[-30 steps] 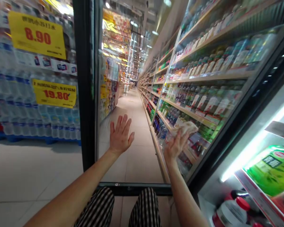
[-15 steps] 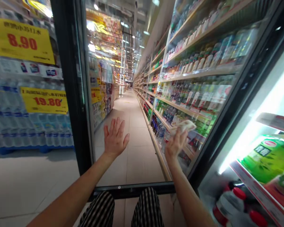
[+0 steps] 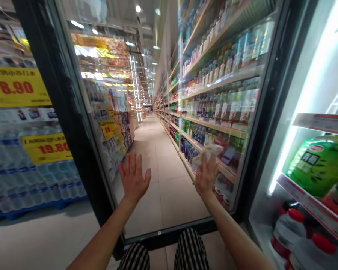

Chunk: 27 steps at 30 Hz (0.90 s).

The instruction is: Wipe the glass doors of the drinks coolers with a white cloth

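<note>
In front of me stands a glass door [image 3: 174, 202] with a black frame, seen from its inner side. My left hand [image 3: 134, 178] lies flat against the pane on the left, fingers stretched and thumb apart, holding nothing. On the right, my right hand [image 3: 206, 178] presses a crumpled whitish cloth [image 3: 212, 150] against the glass. Its fingers lie over the lower part of the cloth. Behind the pane the floor aisle shows, along with shelves of bottles [image 3: 222, 108], some of them possibly reflected.
At the right, a lit cooler shelf [image 3: 315, 202] holds a green pouch [image 3: 315, 165], with red-capped bottles [image 3: 288, 228] below. Left of the door are stacked water bottles [image 3: 30, 187] under a yellow price sign [image 3: 17, 87]. My knees [image 3: 190, 249] are close to the door's bottom rail [image 3: 169, 235].
The view has tilted and shifted, so the door leans more. My right hand and the cloth sit slightly further left in view. My left hand stays spread on the glass.
</note>
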Each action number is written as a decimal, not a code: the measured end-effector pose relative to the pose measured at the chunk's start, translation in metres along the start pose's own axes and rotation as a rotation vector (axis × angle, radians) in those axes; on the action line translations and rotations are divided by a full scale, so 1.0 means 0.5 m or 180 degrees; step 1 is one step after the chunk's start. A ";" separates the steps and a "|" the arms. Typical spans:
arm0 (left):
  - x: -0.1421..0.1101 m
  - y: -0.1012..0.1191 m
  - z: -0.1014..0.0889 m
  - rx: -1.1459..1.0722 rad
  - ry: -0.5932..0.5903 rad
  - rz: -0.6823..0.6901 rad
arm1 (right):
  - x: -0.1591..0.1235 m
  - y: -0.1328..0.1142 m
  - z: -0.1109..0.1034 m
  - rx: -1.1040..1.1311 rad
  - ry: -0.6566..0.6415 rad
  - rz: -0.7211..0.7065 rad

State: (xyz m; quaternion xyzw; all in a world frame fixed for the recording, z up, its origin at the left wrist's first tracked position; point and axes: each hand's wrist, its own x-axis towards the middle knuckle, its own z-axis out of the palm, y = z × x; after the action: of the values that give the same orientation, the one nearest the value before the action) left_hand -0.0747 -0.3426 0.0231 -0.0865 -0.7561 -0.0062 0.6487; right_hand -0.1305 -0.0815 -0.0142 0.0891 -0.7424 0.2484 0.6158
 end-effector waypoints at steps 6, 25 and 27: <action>0.000 -0.001 0.000 -0.0012 0.0005 0.0056 | 0.029 0.112 -0.028 -0.0139 0.0383 0.0551; 0.000 0.004 0.000 -0.0086 -0.0009 -0.0038 | 0.108 -0.003 -0.015 0.0122 0.0552 0.0708; -0.001 0.002 0.001 -0.0064 -0.0026 -0.0051 | 0.083 -0.064 -0.012 0.0260 0.0017 -0.0317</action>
State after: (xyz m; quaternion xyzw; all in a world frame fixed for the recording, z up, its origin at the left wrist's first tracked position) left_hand -0.0751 -0.3417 0.0222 -0.0870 -0.7593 -0.0187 0.6446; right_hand -0.1204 -0.0990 0.0347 0.1503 -0.7246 0.2478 0.6252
